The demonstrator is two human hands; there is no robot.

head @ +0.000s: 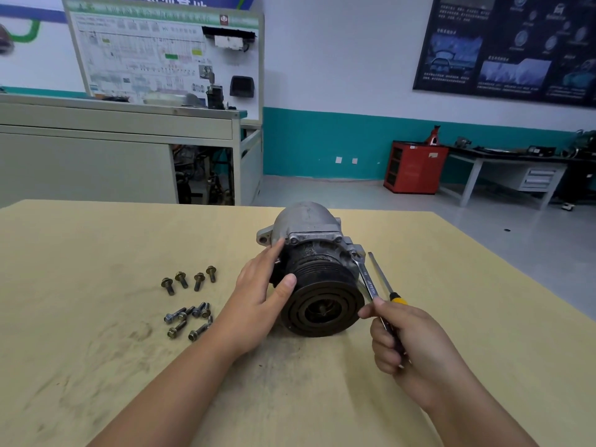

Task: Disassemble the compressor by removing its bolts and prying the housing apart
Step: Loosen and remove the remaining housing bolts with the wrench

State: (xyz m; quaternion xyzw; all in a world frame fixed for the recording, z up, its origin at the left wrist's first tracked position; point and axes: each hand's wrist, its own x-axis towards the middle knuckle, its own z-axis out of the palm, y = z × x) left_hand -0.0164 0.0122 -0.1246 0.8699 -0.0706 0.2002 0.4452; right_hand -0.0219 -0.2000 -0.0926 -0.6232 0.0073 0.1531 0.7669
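Right hand (416, 343) pinches wrench (366, 275) at compressor's (309, 253) edge; left hand (258, 301) rests opposite.

Compressor housing (306, 221): cast grey metal, dull and mottled, darkening with grime toward the front.
Pulley (322, 306): black metal, matt, its grooved face dusty and oil-stained.
Upper bolts (181, 280): metal with a yellowish plated finish, lightly shiny.
Lower bolts (174, 316): mostly silver-grey metal with a faint sheen, a few with yellowish heads.
Wrench (366, 279): polished steel, bright and smooth, with lettering stamped along the shank.
Screwdriver (380, 273): bare metal shaft, satin; the handle looks like plastic, a glossy yellow band on black.
Desk (96, 317): pale tan board, matt and smooth, smeared with dark greasy smudges and scuffs.
Floor (483, 221): grey, smooth, softly glossy.
Cabinet (416, 169): red painted metal.
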